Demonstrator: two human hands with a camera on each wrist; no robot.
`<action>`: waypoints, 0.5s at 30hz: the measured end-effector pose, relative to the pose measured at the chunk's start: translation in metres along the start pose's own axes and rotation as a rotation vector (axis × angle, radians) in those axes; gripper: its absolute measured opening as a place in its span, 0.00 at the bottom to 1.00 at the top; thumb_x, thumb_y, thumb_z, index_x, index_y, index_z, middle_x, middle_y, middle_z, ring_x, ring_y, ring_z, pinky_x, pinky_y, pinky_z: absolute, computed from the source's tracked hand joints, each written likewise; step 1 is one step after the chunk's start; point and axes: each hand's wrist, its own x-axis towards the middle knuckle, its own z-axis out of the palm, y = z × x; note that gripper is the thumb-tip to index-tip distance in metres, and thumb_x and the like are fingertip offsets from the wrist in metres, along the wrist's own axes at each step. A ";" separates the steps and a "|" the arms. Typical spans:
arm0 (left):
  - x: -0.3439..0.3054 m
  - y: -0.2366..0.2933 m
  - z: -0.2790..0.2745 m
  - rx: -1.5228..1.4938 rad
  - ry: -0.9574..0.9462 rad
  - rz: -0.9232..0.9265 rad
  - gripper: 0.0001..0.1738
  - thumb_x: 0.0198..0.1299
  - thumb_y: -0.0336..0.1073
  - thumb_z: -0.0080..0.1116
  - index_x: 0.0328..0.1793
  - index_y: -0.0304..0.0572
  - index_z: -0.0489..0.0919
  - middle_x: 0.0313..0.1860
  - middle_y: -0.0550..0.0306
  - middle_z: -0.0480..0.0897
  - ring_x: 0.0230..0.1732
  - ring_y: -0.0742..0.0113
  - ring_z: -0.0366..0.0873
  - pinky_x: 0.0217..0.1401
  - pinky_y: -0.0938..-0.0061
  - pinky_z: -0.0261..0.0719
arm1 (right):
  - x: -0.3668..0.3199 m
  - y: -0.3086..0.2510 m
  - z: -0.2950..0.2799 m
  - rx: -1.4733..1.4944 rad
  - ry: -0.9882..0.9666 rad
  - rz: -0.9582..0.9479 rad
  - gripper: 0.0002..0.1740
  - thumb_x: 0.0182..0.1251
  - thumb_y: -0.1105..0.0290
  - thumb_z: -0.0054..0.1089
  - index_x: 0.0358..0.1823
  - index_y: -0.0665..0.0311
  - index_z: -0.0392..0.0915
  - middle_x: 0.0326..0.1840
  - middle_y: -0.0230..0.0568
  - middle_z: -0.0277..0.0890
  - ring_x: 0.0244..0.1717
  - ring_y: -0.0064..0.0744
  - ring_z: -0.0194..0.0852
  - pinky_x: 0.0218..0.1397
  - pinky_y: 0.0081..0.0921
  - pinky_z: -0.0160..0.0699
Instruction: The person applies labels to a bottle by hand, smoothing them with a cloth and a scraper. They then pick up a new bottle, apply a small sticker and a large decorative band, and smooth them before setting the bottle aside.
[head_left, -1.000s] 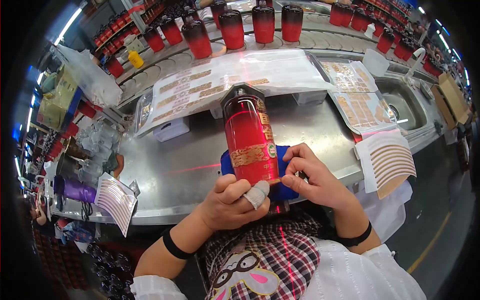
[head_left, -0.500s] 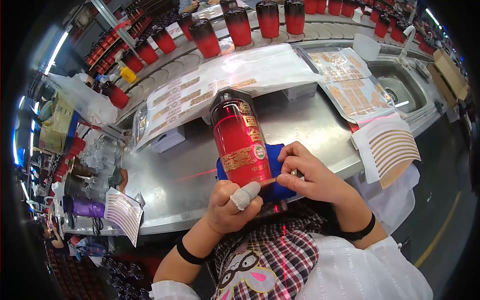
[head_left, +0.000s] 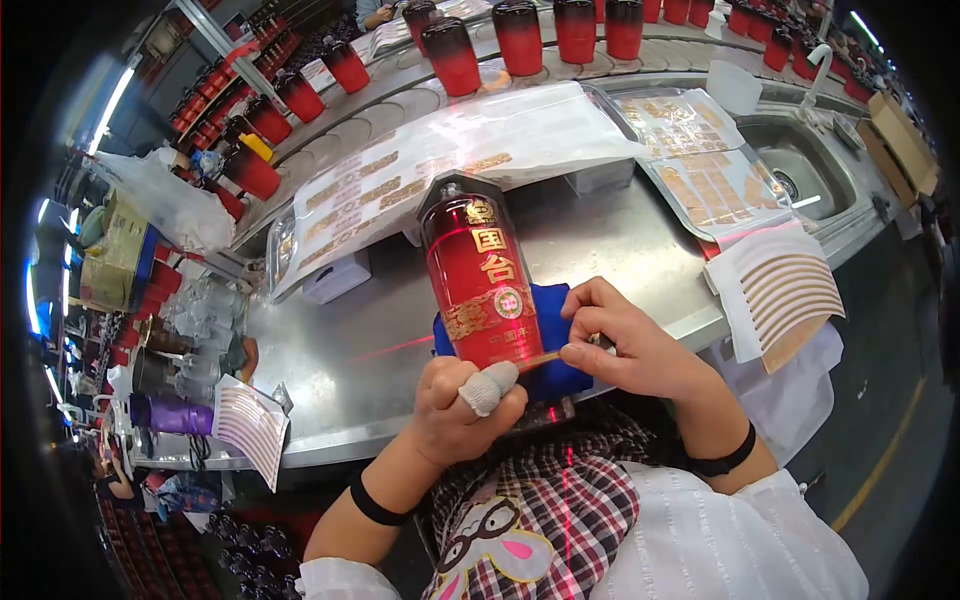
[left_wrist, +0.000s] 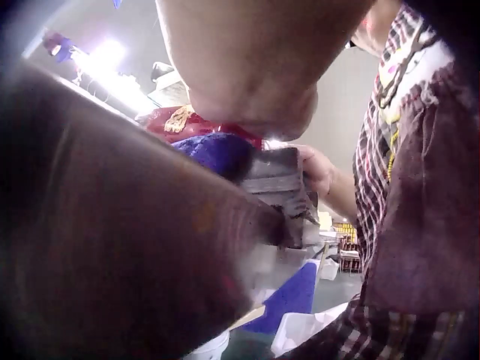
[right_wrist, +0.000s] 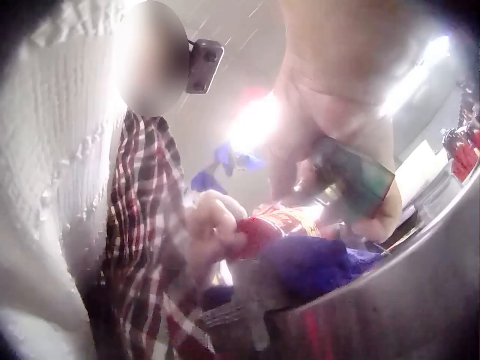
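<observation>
A red glass bottle (head_left: 470,300) fading to black at its shoulder lies on a blue cloth (head_left: 560,310), its base toward the person. It bears gold Chinese characters and a gold patterned band. The left hand (head_left: 462,408) grips the bottle's base, with a white wrap on the thumb (head_left: 490,388). A thin gold strip (head_left: 538,361) runs from the bottle near its base to the right hand (head_left: 635,345), which pinches its free end between thumb and index finger. In the right wrist view, the blue cloth (right_wrist: 311,266) shows below the bottle (right_wrist: 262,229).
Behind the bottle, a white sheet of gold decals (head_left: 420,170) slopes over the metal table (head_left: 370,370). More decals lie on a tray (head_left: 715,190) near the sink (head_left: 795,175). Curved gold strips fill sheets at right (head_left: 785,295) and left (head_left: 250,425). Red-black bottles (head_left: 515,40) line a conveyor.
The bottle has turned, bringing its gold characters from the right edge toward the middle. The gold strip now shows stretched to the right hand. Bottles on the conveyor have moved right.
</observation>
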 end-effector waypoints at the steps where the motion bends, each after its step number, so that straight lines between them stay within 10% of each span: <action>1: 0.003 0.000 -0.002 0.006 -0.015 0.025 0.12 0.31 0.31 0.68 0.28 0.50 0.80 0.44 0.59 0.77 0.41 0.57 0.71 0.38 0.65 0.70 | 0.000 -0.001 0.000 0.006 -0.004 -0.006 0.13 0.67 0.62 0.65 0.36 0.66 0.76 0.50 0.43 0.65 0.52 0.36 0.65 0.47 0.27 0.72; 15: 0.004 -0.002 -0.002 0.015 -0.021 0.031 0.13 0.35 0.30 0.70 0.31 0.54 0.83 0.50 0.63 0.78 0.45 0.61 0.71 0.40 0.67 0.73 | 0.000 0.003 -0.003 0.016 0.000 -0.028 0.13 0.66 0.63 0.66 0.36 0.67 0.76 0.50 0.42 0.65 0.51 0.36 0.66 0.48 0.27 0.71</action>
